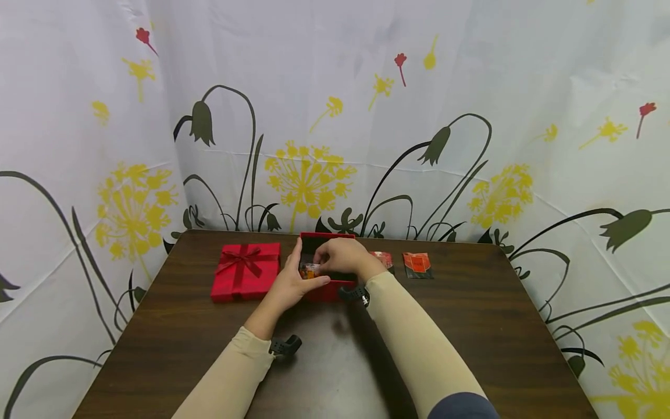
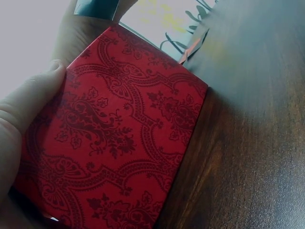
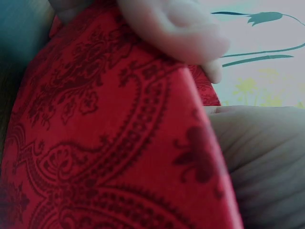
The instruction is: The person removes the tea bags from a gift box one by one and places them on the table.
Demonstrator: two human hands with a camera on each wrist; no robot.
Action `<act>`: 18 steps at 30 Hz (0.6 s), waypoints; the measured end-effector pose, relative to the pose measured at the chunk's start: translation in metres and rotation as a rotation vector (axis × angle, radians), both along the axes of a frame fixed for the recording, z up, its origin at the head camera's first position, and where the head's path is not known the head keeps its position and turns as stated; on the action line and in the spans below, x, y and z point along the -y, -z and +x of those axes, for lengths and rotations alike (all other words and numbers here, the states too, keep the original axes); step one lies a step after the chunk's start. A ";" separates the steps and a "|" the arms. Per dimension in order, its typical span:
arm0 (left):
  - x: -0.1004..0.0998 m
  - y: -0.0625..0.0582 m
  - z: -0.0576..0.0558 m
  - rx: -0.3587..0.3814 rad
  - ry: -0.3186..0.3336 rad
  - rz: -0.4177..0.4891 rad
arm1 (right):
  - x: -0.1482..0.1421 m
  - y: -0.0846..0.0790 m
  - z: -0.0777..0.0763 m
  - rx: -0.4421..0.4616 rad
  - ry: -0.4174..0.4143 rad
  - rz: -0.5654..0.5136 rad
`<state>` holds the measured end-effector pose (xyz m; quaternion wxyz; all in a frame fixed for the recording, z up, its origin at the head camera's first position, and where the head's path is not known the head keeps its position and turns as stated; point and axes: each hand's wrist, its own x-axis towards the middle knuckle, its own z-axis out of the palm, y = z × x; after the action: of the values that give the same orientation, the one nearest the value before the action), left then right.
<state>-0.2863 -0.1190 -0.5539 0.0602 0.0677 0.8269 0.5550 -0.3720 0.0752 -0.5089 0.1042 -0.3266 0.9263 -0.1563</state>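
Note:
A red gift box [image 1: 328, 292] with dark interior stands uncovered at the table's back middle; its patterned red side [image 2: 119, 129] fills much of the left wrist view. My left hand [image 1: 291, 284] holds the box at its left front corner, fingers along the left wall and thumb at the front rim. Over the front rim, my right hand [image 1: 342, 256] reaches inside, fingertips pinched at a small clear packet [image 1: 310, 270] with orange contents. Most of that packet is hidden by the fingers. In the right wrist view the patterned box wall [image 3: 95, 124] hides the inside.
A red lid [image 1: 248, 272] with a ribbon bow lies left of the box. Right of it lie a red and dark sachet [image 1: 417, 265] and another red packet [image 1: 384, 259], partly behind the right hand. A flower-printed curtain [image 1: 335, 116] hangs behind the brown table [image 1: 471, 326].

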 end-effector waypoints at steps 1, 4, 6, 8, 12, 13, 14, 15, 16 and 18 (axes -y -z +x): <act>0.000 0.000 0.000 0.001 0.000 -0.001 | 0.000 0.000 0.000 -0.002 -0.005 0.003; 0.000 0.001 0.000 0.006 0.008 0.001 | 0.000 0.001 0.001 -0.014 -0.015 0.006; 0.001 0.001 0.000 0.007 0.009 -0.001 | -0.001 0.002 0.002 -0.032 -0.011 -0.014; 0.001 0.002 0.000 0.004 0.007 0.002 | -0.001 0.004 0.002 -0.053 0.002 -0.050; 0.001 0.001 -0.001 0.002 0.004 -0.004 | -0.002 0.006 0.004 -0.079 0.053 -0.142; 0.001 0.001 -0.001 0.003 0.004 -0.003 | -0.002 0.006 0.004 -0.085 0.064 -0.159; 0.001 0.001 -0.001 0.006 0.005 -0.003 | -0.002 0.006 0.005 -0.086 0.072 -0.178; 0.001 0.001 -0.001 0.009 0.006 -0.005 | -0.003 0.006 0.005 -0.090 0.080 -0.192; 0.001 0.000 -0.001 0.009 0.006 -0.008 | -0.003 0.006 0.005 -0.096 0.085 -0.205; 0.001 0.001 -0.002 0.008 0.007 -0.011 | -0.004 0.007 0.006 -0.109 0.095 -0.223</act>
<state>-0.2879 -0.1197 -0.5545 0.0658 0.0679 0.8295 0.5505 -0.3656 0.0788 -0.5156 0.0094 -0.3000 0.9218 -0.2453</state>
